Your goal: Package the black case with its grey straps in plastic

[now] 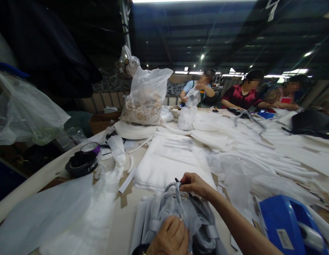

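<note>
In front of me at the bottom stands what looks like a grey bag (177, 200), its straps and loops bundled and partly covered in thin whitish wrap. My right hand (193, 184) pinches a small black piece (177, 180) at the top of a grey loop, between thumb and forefinger. Lower down, my left hand (169, 237) is closed on the front of the bag, its fingers curled into the grey material. What lies under those fingers is hidden. Just beyond the bag is a stack of white sheets (164, 166).
To the right sits a blue tape dispenser (286, 223); clear plastic and white tubes (276, 161) spread behind it. On the left are a black bowl-shaped item (81, 163) and a tape roll (90, 147). A filled plastic bag (147, 99) stands farther back. Several people work across the table.
</note>
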Tool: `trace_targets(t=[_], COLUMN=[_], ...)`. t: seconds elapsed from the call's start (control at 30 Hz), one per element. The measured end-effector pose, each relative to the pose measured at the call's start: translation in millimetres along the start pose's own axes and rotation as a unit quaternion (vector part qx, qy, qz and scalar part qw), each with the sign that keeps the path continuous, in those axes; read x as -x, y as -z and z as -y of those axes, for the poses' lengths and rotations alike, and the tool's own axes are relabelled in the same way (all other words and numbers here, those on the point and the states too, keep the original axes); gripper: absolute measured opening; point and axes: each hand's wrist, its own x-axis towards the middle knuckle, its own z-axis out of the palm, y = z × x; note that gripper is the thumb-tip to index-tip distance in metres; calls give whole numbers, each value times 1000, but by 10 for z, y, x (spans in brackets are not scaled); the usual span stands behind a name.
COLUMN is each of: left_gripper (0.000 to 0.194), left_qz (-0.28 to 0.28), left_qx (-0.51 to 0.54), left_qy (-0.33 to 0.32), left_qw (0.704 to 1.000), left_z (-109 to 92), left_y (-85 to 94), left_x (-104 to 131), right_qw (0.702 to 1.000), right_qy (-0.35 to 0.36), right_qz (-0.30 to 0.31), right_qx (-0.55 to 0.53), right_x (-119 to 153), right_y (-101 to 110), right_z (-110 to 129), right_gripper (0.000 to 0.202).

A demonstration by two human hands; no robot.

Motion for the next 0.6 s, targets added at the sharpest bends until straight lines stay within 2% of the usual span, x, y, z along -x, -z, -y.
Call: trace_targets(t=[0.27, 0.6], left_gripper=[25, 36], left_qz=[-12, -23], left_qx=[-27, -50], left_qy=[1, 15], left_qw=[1000, 998], left_z=[4, 15], left_y=[-54, -44], left_x=[27, -27], right_qw=[996, 994], right_qy=[-40, -43], right_qz=[7, 9], right_qx=[-75, -99], right_x=[-21, 22], right_y=[-101, -159], right_z=[11, 16], right_gripper=[23, 24])
